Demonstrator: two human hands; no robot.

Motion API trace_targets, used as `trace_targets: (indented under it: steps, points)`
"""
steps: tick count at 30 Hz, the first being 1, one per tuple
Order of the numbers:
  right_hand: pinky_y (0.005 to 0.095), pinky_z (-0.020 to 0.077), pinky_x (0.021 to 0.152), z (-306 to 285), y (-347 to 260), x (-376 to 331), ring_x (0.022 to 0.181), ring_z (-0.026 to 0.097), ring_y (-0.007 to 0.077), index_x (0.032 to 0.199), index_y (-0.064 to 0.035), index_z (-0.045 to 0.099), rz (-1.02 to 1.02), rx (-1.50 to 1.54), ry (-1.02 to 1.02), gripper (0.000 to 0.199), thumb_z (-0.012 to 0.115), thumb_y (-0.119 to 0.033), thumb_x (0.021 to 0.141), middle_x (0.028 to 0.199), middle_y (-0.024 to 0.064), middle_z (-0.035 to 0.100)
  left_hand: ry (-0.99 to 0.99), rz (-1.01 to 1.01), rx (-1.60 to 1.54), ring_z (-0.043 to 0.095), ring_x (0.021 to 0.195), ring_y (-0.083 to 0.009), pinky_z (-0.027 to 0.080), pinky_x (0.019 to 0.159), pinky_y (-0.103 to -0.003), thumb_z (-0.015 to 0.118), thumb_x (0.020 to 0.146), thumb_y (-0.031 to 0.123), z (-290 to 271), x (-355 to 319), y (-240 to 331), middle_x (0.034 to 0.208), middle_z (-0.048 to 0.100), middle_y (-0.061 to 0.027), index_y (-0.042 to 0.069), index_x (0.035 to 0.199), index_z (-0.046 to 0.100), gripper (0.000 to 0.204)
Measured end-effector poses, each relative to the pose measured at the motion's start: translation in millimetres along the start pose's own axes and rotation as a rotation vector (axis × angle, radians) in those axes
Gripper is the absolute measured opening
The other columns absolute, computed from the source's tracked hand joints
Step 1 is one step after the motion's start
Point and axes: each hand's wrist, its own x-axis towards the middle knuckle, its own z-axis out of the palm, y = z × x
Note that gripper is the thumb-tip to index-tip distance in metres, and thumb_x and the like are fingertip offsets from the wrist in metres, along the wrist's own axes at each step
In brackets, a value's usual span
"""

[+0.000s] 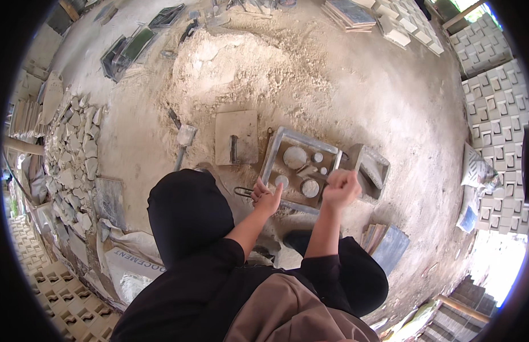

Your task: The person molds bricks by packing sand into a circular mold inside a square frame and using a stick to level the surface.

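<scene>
A square metal mould frame (305, 135) lies on the ground before me, with a loop handle (243, 192) at its left. Inside it are several round pale discs of different sizes, the largest disc (295, 157) toward the back left. My left hand (265, 196) is at the frame's near left corner, thumb and fingers apart, close to a small disc (282, 181). Over the frame's right side, my right hand (341, 188) is closed in a fist around a small tool (318, 175). The tool reaches left over the discs; its exact kind is unclear.
Right of the frame stands an open box-shaped mould (384, 171). A flat plate with a handle (223, 128) and a trowel-like tool (186, 135) lie to the left. Powder is heaped (224, 62) beyond. Broken pieces (73, 154) pile up left; patterned blocks (495, 114) are stacked right.
</scene>
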Motion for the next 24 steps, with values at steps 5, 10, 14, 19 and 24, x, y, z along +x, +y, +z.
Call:
trace_targets:
  steps: [5,10,14,19,24]
  points:
    - [0.0254,0.0234,0.035,2,0,8,0.034,0.024,0.0101,0.046,-0.0082,0.026,0.000,-0.025,-0.084,0.042,0.032,-0.015,0.087,0.040,0.0006,0.026,-0.039,-0.025,-0.025,0.014,0.121,-0.0386,0.020,0.097,-0.050,0.036,0.075,0.067,-5,-2,5,0.136,0.007,-0.0176,0.005,0.133,-0.006,0.095]
    - [0.0247,0.0212,0.035,10,6,8,0.035,0.026,0.0103,0.046,-0.0067,0.028,0.080,-0.106,-0.149,0.043,0.032,-0.016,0.088,0.040,0.0006,0.027,-0.030,-0.008,-0.026,0.014,0.121,-0.0384,0.020,0.096,-0.051,0.037,0.075,0.066,-4,-1,-1,0.136,0.006,-0.0172,0.005,0.133,-0.006,0.095]
    - [0.0245,0.0186,0.036,10,1,17,0.035,0.028,0.0105,0.045,-0.0058,0.028,0.167,-0.116,-0.091,0.046,0.032,-0.021,0.088,0.040,0.0006,0.028,-0.054,-0.027,-0.024,0.013,0.122,-0.0384,0.019,0.096,-0.052,0.038,0.074,0.066,-6,-8,7,0.137,0.005,-0.0170,0.005,0.133,-0.005,0.095]
    - [0.0262,0.0200,0.036,2,6,10,0.035,0.028,0.0112,0.045,-0.0060,0.028,0.099,-0.113,-0.027,0.046,0.030,-0.023,0.088,0.041,0.0021,0.031,-0.022,-0.013,-0.035,0.012,0.122,-0.0383,0.019,0.097,-0.052,0.037,0.074,0.066,-3,1,1,0.137,0.005,-0.0174,0.006,0.133,-0.006,0.095]
    - [0.0249,0.0197,0.035,-15,4,2,0.035,0.028,0.0111,0.045,-0.0086,0.026,-0.063,-0.114,0.104,0.046,0.030,-0.025,0.088,0.040,0.0016,0.027,-0.048,-0.027,-0.019,0.011,0.123,-0.0388,0.019,0.097,-0.051,0.037,0.075,0.066,-3,-2,1,0.137,0.005,-0.0179,0.005,0.133,-0.006,0.095]
